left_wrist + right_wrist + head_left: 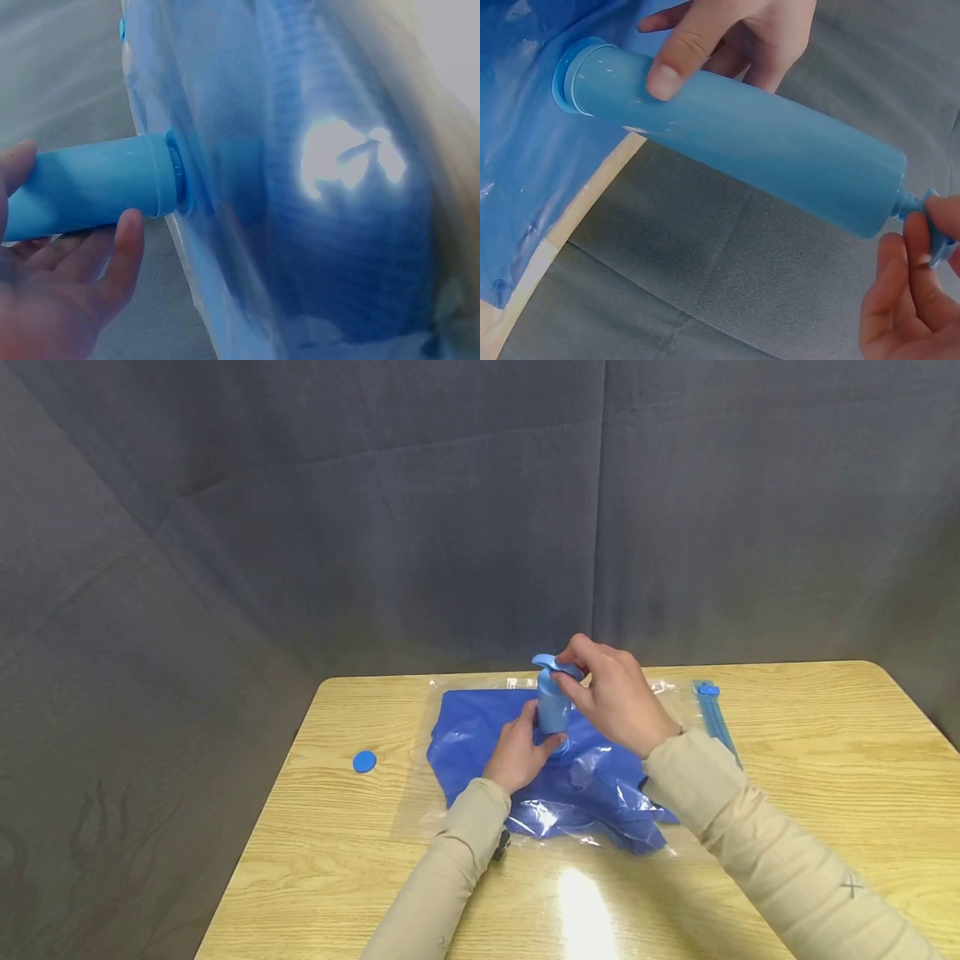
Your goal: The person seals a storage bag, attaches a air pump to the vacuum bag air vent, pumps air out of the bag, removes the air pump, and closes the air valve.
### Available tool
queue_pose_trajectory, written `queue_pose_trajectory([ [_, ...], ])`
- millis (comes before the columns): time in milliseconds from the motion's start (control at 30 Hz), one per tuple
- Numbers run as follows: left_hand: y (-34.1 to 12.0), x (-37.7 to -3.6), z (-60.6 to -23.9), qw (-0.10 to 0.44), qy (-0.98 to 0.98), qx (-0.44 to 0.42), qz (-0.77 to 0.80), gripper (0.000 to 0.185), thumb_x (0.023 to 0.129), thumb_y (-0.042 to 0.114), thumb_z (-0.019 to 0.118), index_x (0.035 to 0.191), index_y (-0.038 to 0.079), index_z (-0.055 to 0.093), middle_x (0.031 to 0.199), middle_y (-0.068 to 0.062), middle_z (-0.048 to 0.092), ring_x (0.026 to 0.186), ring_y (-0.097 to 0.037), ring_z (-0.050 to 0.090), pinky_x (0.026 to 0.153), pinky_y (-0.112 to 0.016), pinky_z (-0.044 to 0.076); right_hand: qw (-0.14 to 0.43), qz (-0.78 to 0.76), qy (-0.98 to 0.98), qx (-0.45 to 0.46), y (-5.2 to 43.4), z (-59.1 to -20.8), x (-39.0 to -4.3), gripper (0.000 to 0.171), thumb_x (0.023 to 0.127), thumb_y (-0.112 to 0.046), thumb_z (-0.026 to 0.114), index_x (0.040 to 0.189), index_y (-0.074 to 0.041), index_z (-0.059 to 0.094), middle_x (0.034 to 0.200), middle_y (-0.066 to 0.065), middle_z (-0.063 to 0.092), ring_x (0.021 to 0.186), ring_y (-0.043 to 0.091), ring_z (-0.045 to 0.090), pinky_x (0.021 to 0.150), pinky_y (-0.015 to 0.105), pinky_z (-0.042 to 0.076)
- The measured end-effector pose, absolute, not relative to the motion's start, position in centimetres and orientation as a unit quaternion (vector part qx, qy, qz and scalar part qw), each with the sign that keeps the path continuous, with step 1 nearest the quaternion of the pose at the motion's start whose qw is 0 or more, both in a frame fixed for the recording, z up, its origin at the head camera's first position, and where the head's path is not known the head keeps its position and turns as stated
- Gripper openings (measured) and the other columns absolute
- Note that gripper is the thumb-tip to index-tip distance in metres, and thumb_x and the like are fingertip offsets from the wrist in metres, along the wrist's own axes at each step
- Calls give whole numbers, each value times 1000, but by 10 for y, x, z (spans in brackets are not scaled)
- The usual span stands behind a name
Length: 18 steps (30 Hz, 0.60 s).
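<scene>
A light-blue hand pump (554, 708) stands upright, its lower end on the round valve (180, 172) of a clear vacuum storage bag (416, 806). Folded blue fabric (476, 727) fills the bag. My left hand (517, 755) grips the pump low on its barrel, thumb on one side and fingers on the other. At the top, my right hand (618, 700) holds the pump's handle (546, 661). Only a short length of rod shows between handle and barrel in the right wrist view.
A round blue cap (364, 762) lies on the wooden table (315, 860), left of the bag. Along the bag's right side runs a blue zip strip with a slider (708, 690). Dark grey cloth (450, 552) hangs behind the table.
</scene>
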<state>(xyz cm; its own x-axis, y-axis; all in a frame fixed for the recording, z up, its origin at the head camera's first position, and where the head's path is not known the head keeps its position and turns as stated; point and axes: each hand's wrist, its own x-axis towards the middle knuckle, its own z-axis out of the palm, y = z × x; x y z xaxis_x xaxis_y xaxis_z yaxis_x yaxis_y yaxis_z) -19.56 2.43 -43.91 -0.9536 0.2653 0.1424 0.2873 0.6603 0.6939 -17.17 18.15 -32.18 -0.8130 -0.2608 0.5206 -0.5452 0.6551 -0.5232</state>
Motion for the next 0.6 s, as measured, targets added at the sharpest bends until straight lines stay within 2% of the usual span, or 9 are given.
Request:
queue_pose_trajectory([
  [600,29,-196,-435,67,-900,-170,-397,52,91,37,66,131,11,46,124,-13,65,115,-25,63,97,-40,51,189,336,-897,217,181,-322,-169,15,91,-12,65,104,-9,58,91,8,70,79,23,65,68,38,53],
])
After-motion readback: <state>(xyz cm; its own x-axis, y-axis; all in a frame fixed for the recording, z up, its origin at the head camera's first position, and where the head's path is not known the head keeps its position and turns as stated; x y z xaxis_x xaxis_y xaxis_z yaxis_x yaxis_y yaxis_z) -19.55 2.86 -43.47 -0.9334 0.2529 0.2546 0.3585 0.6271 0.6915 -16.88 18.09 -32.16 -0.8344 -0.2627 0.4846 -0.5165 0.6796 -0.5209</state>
